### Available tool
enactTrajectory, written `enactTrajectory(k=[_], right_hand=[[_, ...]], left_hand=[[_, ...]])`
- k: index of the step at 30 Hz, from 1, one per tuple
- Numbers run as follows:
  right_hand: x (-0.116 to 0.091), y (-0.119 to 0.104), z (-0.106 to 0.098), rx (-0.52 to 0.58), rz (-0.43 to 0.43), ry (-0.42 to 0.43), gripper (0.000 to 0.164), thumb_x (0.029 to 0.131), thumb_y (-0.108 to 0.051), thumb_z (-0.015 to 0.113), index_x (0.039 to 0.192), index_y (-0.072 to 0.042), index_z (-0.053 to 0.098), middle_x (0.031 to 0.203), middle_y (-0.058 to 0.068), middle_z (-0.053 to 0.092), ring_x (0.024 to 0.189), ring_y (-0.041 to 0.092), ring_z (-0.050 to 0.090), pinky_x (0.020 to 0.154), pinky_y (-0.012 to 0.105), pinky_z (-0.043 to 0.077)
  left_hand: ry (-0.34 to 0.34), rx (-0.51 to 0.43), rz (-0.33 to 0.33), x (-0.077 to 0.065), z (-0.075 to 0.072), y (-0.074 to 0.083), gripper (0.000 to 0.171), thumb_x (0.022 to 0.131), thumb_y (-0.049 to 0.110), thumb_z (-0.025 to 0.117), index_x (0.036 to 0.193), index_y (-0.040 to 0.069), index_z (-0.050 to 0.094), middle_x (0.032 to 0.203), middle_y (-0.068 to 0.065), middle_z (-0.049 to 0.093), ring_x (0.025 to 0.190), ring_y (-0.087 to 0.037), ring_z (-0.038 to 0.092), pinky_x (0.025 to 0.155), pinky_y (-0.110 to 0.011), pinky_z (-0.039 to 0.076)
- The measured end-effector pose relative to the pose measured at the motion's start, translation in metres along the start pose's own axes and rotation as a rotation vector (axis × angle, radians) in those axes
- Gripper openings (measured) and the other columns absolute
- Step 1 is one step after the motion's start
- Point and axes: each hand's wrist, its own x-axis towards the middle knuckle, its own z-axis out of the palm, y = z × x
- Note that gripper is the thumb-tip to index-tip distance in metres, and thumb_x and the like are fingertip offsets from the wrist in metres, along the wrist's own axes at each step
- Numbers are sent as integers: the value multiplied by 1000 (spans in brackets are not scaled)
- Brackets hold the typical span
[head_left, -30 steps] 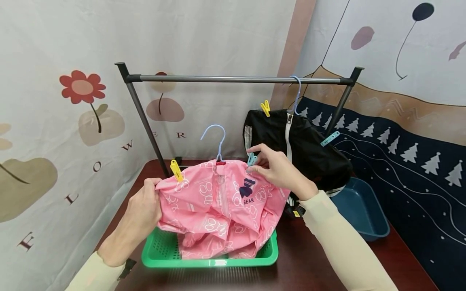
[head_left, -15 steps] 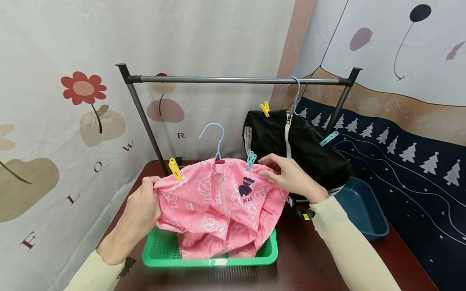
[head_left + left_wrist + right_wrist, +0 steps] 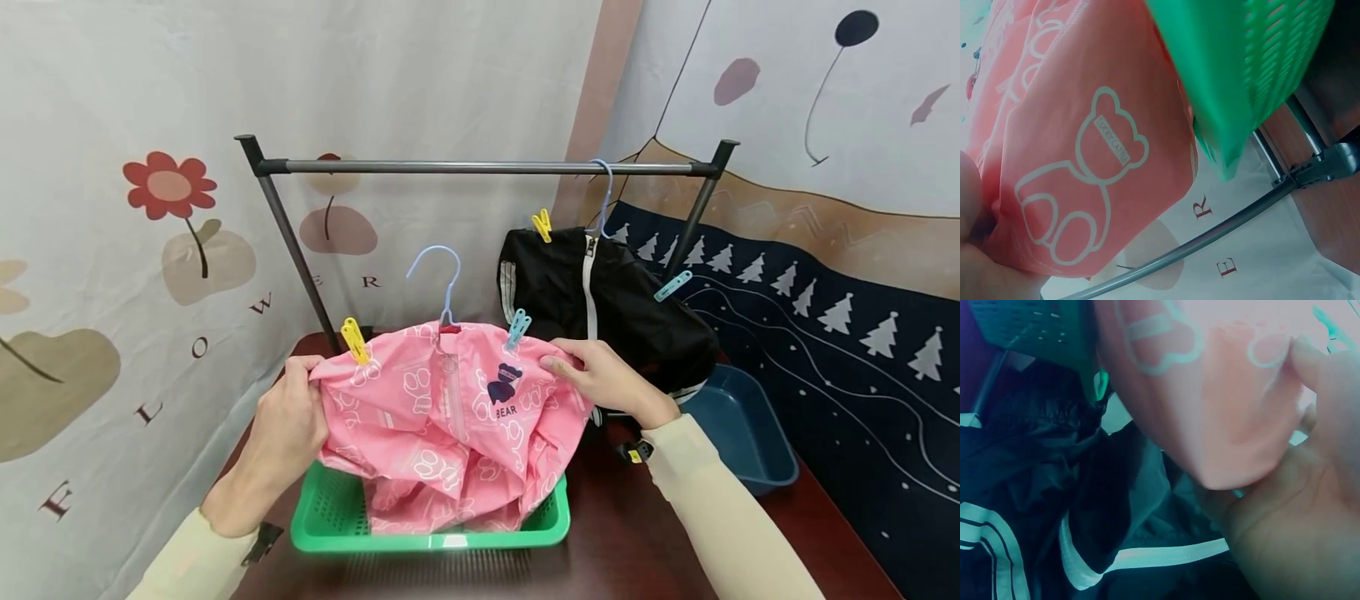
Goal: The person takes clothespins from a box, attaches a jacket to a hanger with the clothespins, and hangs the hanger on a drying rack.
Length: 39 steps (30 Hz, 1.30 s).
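Note:
A pink jacket (image 3: 420,392) with white outlines and a bear print is spread on a blue hanger (image 3: 454,279), its lower part in a green basket (image 3: 431,543). One yellow clothespin (image 3: 355,342) clips its left shoulder; a light blue clothespin (image 3: 517,329) clips the right. My left hand (image 3: 288,421) grips the jacket at its left shoulder edge, thumb and fingers also on the cloth in the left wrist view. At the opposite shoulder, my right hand (image 3: 611,379) pinches the pink cloth (image 3: 1210,425) between thumb and fingers. The hanger's hook stands free, below the bar.
Behind stands a dark rack with a horizontal bar (image 3: 450,167). From its right part hangs a black jacket (image 3: 547,275) on another hanger, clipped with yellow and blue clothespins. A dark blue basin (image 3: 738,425) sits at right on the brown table (image 3: 615,525).
My right hand has let go of the light blue clothespin, which stays clipped on the jacket. It has moved right and down to the jacket's shoulder. My left hand keeps its hold.

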Motion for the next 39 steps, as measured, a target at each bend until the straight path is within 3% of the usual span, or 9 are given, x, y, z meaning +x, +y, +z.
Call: enactTrajectory(k=[12, 17, 24, 31, 35, 39], right_hand=[[-5, -2, 7, 165, -56, 96, 17, 119, -22, 69, 117, -16, 85, 84, 8, 74, 75, 21, 74, 70, 28, 63], [-8, -8, 8, 244, -105, 86, 22, 121, -17, 62, 122, -12, 84, 87, 10, 73, 78, 28, 75, 72, 29, 65], [-5, -17, 13, 229, -189, 88, 13, 118, -11, 67, 114, -9, 80, 83, 9, 70, 73, 25, 73, 70, 28, 65], [-4, -24, 17, 198, -209, 119, 20, 116, -9, 71, 133, -8, 81, 94, 6, 79, 79, 14, 75, 78, 23, 67], [-5, -28, 19, 170, -232, 155, 12, 115, -6, 70, 114, -11, 81, 79, 3, 69, 70, 17, 70, 67, 24, 62], [-6, -29, 23, 133, -277, 221, 13, 114, -4, 71, 110, -12, 80, 75, 2, 65, 67, 15, 67, 64, 23, 58]], left_hand=[[4, -26, -57, 4, 2, -2, 29, 102, -21, 66, 126, -9, 55, 100, -26, 68, 76, -37, 71, 64, -59, 63], [7, -29, -76, 5, 2, -4, 26, 104, -20, 63, 126, -9, 55, 98, -25, 68, 73, -36, 68, 60, -55, 58], [7, -38, -119, 9, 2, -7, 19, 109, -15, 59, 127, -10, 55, 100, -29, 69, 79, -45, 71, 65, -60, 57], [-15, -42, -128, 12, 2, -7, 20, 109, -14, 60, 128, -10, 55, 105, -30, 70, 81, -42, 70, 68, -56, 58], [-17, -61, -140, 12, 3, -8, 19, 111, -13, 60, 128, -7, 56, 107, -28, 72, 82, -39, 71, 67, -53, 58], [-11, -87, -137, 12, 3, -10, 16, 112, -12, 61, 127, -6, 59, 109, -27, 73, 85, -39, 72, 68, -54, 58]])
